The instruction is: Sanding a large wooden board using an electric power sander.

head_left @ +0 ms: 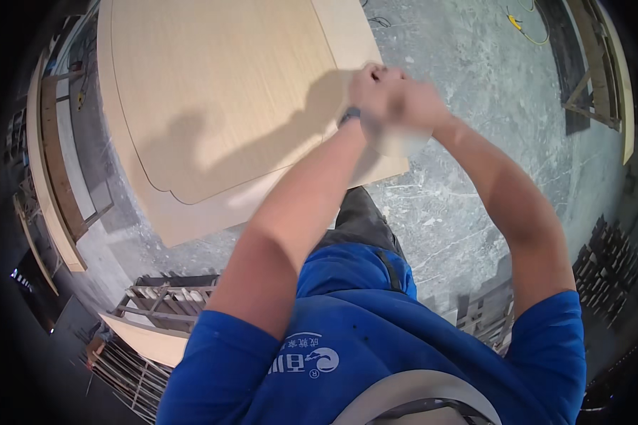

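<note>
Head view: both arms reached out from the lower edge toward the right near corner of 2 stacked wood panels [213,99]. The left hand [367,88] and right hand [415,106] were pressed together there, touching, both clenched into fists. A pale, rounded thing [403,144], blurred by motion, showed just under the right hand and against the panel edge; both hands seemed to close on it, though what it was could not be told. A dark band sat on the left wrist [350,113].

The upper panel had rounded corners and a notched near edge, and lay inside the outline of the larger lower panel [191,219]. Both cast the arms' shadow across the wood. Whatever carried the panels was hidden beneath them.

The step in hand looked like working the panel's right edge with the pale thing, probably rubbing or pressing it along that edge. A further stroke would call for both fists to stay tight and the pale thing to remain flat against the edge.

A grey stone floor [475,85] lay to the right, with wooden frames [595,78] far right and slatted racks [163,304] near left.
</note>
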